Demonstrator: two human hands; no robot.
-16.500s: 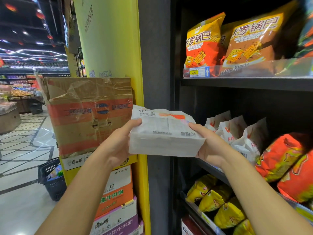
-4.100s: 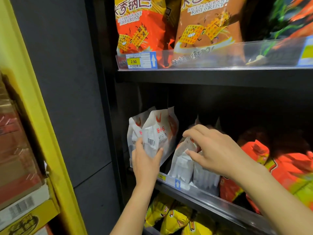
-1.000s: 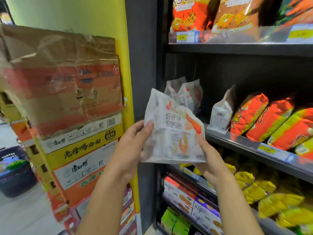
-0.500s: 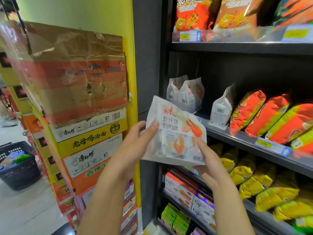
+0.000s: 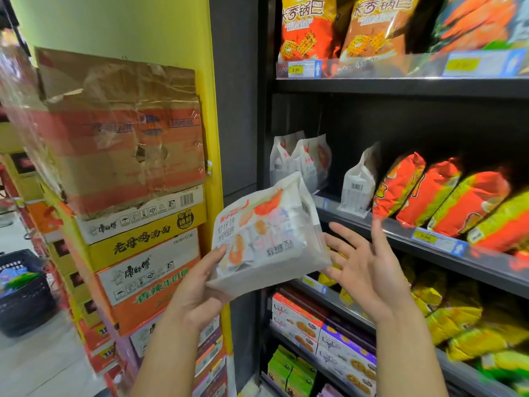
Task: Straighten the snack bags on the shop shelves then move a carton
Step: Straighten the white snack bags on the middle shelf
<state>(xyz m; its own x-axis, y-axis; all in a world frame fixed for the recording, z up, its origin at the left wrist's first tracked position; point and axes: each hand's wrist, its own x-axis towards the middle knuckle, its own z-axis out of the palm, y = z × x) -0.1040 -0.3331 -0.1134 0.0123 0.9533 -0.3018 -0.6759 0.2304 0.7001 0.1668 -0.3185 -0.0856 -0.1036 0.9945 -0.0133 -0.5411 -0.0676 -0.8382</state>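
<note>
The black shelf unit (image 5: pixel 400 87) fills my right side, its rows stacked one above another. To my left stands a tall stack of noodle cartons (image 5: pixel 143 247) against the yellow pillar, and the battered top carton (image 5: pixel 120 133), wrapped in loose film, is probably the one I have to move later. It sits untouched, since the bags come first.

On the middle shelf (image 5: pixel 492 267) the orange bags (image 5: pixel 429 190) lean back in a row. Left of them a single white bag (image 5: pixel 357 184) stands just beside the orange ones, and a pair of white bags (image 5: pixel 300 161) stands at the far left. Between the pair and the single one is a gap, which I judge is where my bag belongs.

The white shrimp-cracker bag (image 5: pixel 266 239) is off the shelf, in front of it and below the middle row, tilted with its printed face toward me so I can check which way is up.

My left hand (image 5: pixel 197 293) holds it at the lower left corner, thumb pressed on the front and fingers out of sight behind. My right hand (image 5: pixel 363 270) grips nothing: its fingers are spread straight, palm facing the bag's right edge, ready to steady it. I cannot tell if the palm touches.
</note>
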